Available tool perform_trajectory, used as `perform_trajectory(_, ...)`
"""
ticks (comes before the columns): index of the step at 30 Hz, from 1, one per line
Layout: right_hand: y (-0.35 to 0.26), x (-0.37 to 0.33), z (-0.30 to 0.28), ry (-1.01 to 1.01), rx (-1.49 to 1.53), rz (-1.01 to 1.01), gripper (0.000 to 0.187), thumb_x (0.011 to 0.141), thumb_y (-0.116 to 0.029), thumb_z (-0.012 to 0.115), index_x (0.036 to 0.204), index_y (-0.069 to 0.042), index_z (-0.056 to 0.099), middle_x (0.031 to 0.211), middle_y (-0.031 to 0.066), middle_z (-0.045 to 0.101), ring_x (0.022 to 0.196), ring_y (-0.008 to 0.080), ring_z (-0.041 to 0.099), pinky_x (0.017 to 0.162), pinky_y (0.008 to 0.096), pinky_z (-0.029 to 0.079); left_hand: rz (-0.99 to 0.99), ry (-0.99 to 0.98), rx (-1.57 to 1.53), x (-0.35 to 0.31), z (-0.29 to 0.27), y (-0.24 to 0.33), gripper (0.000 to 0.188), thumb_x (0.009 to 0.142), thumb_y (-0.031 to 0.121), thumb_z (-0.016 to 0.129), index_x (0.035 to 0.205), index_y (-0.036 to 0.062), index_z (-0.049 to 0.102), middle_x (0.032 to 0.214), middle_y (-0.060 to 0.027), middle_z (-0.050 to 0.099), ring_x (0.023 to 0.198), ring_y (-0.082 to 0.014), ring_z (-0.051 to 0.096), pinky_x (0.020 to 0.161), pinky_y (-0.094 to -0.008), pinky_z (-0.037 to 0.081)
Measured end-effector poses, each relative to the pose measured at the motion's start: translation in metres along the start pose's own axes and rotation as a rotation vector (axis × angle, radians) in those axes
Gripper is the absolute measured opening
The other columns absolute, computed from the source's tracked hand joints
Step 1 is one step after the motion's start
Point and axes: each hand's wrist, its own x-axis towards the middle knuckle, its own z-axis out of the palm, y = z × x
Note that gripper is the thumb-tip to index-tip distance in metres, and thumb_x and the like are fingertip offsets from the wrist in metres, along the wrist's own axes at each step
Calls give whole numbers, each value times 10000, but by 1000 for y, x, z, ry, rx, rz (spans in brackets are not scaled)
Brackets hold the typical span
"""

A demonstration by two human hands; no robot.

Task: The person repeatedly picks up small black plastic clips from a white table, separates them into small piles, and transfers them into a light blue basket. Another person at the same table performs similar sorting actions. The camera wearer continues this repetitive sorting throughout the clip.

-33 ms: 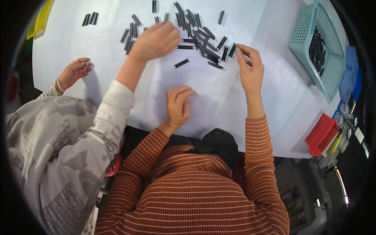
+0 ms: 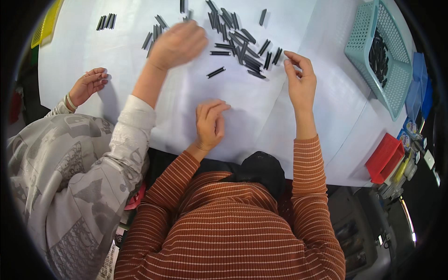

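Short black channel-shaped strips [image 2: 242, 52] lie scattered over the white table, many in a loose pile. My right hand [image 2: 300, 80] reaches to the right edge of this pile. Its thumb and forefinger are apart, their tips just beside a black strip [image 2: 277, 56] lying on the table, with nothing visible between them. Nearer to me, my left hand [image 2: 210, 123] rests over the bare white tabletop [image 2: 242, 121]. Its fingers are loosely bent, the thumb apart from them, and no object shows in it.
To my left, a co-worker's blurred right hand [image 2: 179, 44] reaches over other strips; their left hand [image 2: 88, 86] rests at the table's left. A row of strips [image 2: 106, 22] lies far left. A teal basket [image 2: 396, 70] with black pieces and a red bin [image 2: 385, 158] stand right.
The co-worker's right hand has shifted slightly left and toward me. My right hand has moved slightly right of the strip beside it. My left hand has barely moved.
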Motion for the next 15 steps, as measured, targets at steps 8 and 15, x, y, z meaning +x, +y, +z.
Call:
perform_trajectory(8, 9, -17, 15, -100, -291, -44, 140, 831, -151, 693, 961, -100, 690, 981, 23, 613, 836, 206, 627, 707, 306, 495, 10, 45, 99, 13, -1, 4, 229, 838, -78, 619, 1033, 40, 638, 1052, -102, 604, 972, -261, 549, 848, -329, 459)
perform_trajectory(15, 16, -43, 31, -130, -551, -265, 178, 770, -151, 767, 918, -119, 672, 925, -2, 584, 868, 199, 608, 697, 351, 517, -41, 159, 231, 50, 0, -11, 234, 839, 31, 687, 1067, 72, 652, 1070, -92, 611, 1013, -268, 522, 868, -360, 433)
